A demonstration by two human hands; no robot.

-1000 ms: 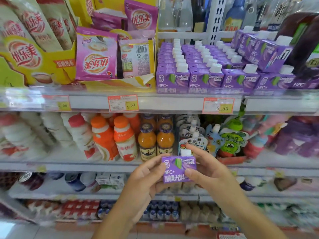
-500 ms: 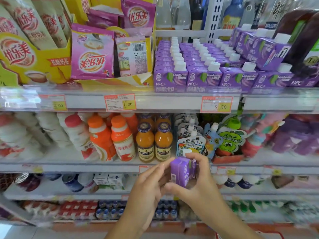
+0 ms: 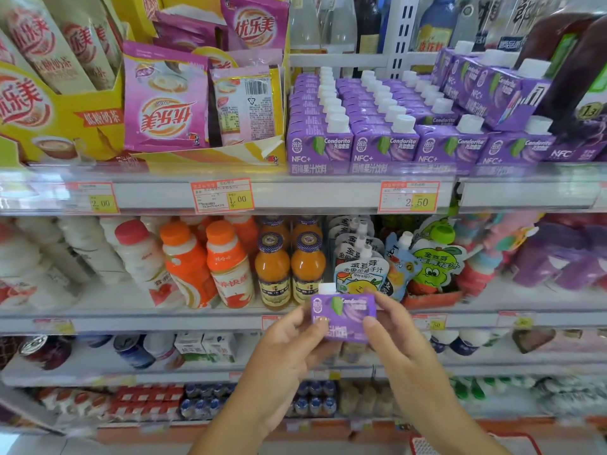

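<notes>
The person is holding a small purple carton [image 3: 343, 318] up in both hands, in the air in front of the store shelves. The left hand [image 3: 289, 353] is gripping the carton's left edge, its thumb lying over the lower left of the front and its fingers curling round behind. The right hand [image 3: 400, 349] is pinching the right edge, with the thumb on the lower right of the front and a fingertip showing at the top corner. The carton is standing upright with its printed front facing the camera and its white cap [image 3: 327, 288] sitting at the top left. It is hanging level with the front edge of the middle shelf [image 3: 164, 320], just below the amber glass bottles [image 3: 289, 270] and the spouted drink pouches [image 3: 359, 274]. Rows of matching purple cartons [image 3: 377, 126] are filling the upper shelf [image 3: 312, 195], above a 2.50 price tag [image 3: 409, 197]. Pink sachets [image 3: 164, 100] are leaning to their left.
</notes>
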